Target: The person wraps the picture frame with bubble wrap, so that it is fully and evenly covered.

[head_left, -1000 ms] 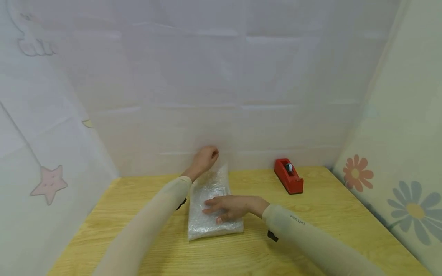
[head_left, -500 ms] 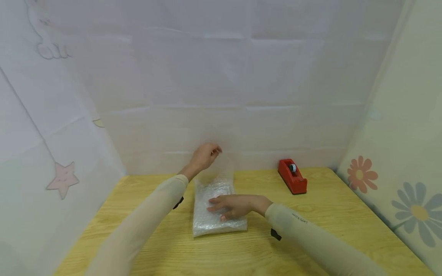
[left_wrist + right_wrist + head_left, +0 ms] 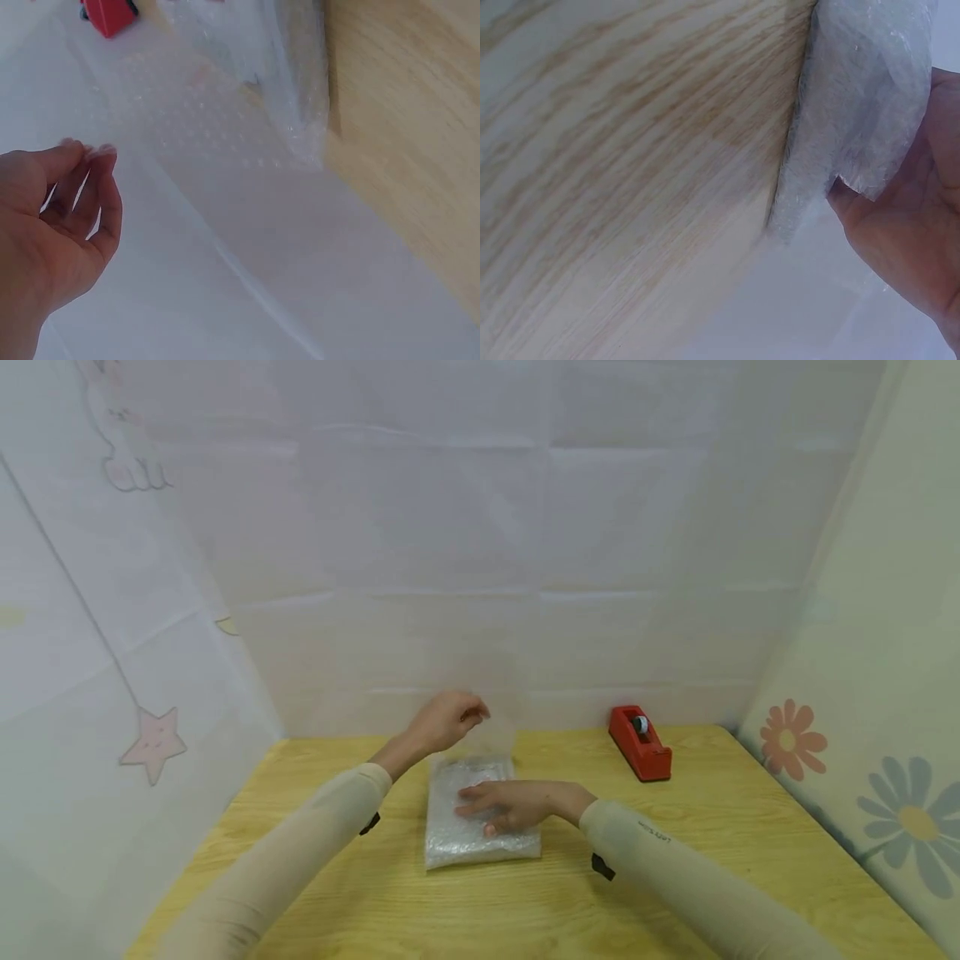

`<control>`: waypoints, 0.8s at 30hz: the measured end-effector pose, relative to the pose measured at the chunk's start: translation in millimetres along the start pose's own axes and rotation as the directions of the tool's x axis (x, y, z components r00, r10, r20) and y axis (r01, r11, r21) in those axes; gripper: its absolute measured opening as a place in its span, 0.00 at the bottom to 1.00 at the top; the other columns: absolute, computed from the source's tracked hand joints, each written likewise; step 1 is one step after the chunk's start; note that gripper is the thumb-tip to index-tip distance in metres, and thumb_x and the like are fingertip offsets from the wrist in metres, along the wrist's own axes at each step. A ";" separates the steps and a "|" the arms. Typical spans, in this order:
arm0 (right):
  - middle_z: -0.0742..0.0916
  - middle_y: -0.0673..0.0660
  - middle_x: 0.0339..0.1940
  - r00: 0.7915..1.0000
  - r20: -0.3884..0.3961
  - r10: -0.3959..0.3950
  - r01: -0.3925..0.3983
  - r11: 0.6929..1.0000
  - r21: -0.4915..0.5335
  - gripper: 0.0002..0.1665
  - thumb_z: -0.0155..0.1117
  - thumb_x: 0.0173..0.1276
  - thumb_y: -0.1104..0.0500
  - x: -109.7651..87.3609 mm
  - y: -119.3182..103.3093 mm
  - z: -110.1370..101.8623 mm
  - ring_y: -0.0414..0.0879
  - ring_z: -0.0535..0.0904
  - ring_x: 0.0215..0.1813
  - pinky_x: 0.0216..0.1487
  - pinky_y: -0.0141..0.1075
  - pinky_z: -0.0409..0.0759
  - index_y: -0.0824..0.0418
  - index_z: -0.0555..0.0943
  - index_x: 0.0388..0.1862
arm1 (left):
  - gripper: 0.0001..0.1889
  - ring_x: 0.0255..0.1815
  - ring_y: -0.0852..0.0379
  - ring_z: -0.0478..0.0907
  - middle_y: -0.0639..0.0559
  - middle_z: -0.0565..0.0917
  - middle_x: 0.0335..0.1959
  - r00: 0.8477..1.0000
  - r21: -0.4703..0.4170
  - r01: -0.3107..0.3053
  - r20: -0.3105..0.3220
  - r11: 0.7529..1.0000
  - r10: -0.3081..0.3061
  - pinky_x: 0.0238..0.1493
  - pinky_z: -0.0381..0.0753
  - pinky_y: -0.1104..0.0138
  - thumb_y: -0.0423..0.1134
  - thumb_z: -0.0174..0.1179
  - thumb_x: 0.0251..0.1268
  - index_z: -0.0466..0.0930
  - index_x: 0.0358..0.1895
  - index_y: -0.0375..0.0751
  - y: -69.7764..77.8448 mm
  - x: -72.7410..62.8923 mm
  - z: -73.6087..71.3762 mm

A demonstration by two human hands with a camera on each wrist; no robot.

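Note:
A flat package in clear bubble wrap [image 3: 450, 839] lies on the table in the head view, its loose end raised at the far side. My left hand [image 3: 442, 722] holds up this see-through flap [image 3: 202, 120], thumb and fingertips pinching its edge in the left wrist view. Resting on top of the package, my right hand [image 3: 510, 806] has its fingers spread toward the left. In the right wrist view, the wrap [image 3: 862, 82] overlaps part of the right hand [image 3: 907, 232] and hides its fingers. What is inside the wrap is hidden.
A red tape dispenser [image 3: 641, 747] with a small roll stands at the back right of the wooden table [image 3: 360, 893]. Pale sheeting [image 3: 420, 527] rises behind the table's far edge, and printed walls flank both sides.
My left hand has come lower and closer to the package, bringing the raised flap down with it. The right hand stays on the package. The whole head view has shifted slightly.

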State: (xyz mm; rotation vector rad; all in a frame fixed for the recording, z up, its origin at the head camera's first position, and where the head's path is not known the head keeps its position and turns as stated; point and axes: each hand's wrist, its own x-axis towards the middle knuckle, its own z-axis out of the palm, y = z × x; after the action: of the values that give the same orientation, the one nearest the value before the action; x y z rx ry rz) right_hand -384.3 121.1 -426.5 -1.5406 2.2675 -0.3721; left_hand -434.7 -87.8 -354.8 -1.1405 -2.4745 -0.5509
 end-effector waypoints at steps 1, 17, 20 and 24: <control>0.56 0.61 0.83 1.000 -0.003 -0.007 0.007 1.000 -0.004 0.36 0.54 0.80 0.46 -0.2 0.6 0.3 0.61 0.48 0.81 0.77 0.52 0.51 0.55 0.61 0.82 | 0.06 0.38 0.57 0.82 0.53 0.87 0.38 1.000 0.003 -0.018 0.009 1.000 0.018 0.41 0.82 0.64 0.30 0.66 0.69 0.89 0.44 0.42 3.2 -4.8 -0.1; 0.58 0.63 0.82 0.996 -0.088 -0.025 0.023 1.000 -0.021 0.35 0.53 0.80 0.46 -5.8 1.7 9.2 0.64 0.50 0.80 0.75 0.57 0.53 0.54 0.63 0.81 | 0.04 0.37 0.63 0.83 0.57 0.87 0.36 0.991 -0.122 0.107 0.092 0.987 -0.096 0.41 0.82 0.67 0.31 0.67 0.68 0.86 0.39 0.45 22.8 -62.3 20.8; 0.60 0.61 0.82 0.993 -0.121 -0.011 0.003 0.998 -0.066 0.34 0.53 0.80 0.46 -6.2 0.7 12.0 0.61 0.53 0.80 0.75 0.55 0.56 0.52 0.64 0.81 | 0.01 0.39 0.61 0.84 0.56 0.87 0.37 0.989 -0.118 0.125 0.097 0.985 -0.113 0.42 0.83 0.65 0.32 0.67 0.69 0.85 0.40 0.42 22.6 -66.5 22.8; 0.64 0.60 0.80 0.985 -0.171 -0.015 -0.010 0.989 -0.146 0.34 0.54 0.79 0.45 -7.6 -0.1 15.5 0.58 0.57 0.79 0.74 0.53 0.61 0.51 0.67 0.80 | 0.02 0.41 0.59 0.83 0.56 0.86 0.37 0.991 -0.131 0.116 0.087 0.985 -0.105 0.45 0.83 0.63 0.32 0.68 0.68 0.84 0.39 0.41 21.2 -71.3 26.1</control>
State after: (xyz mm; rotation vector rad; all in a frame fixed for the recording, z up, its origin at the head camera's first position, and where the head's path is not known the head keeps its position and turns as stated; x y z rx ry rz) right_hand -374.9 128.0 -439.1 -1.6405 2.4746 -0.3588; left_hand -378.9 -107.8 -406.8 -1.0996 -2.6161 -0.7288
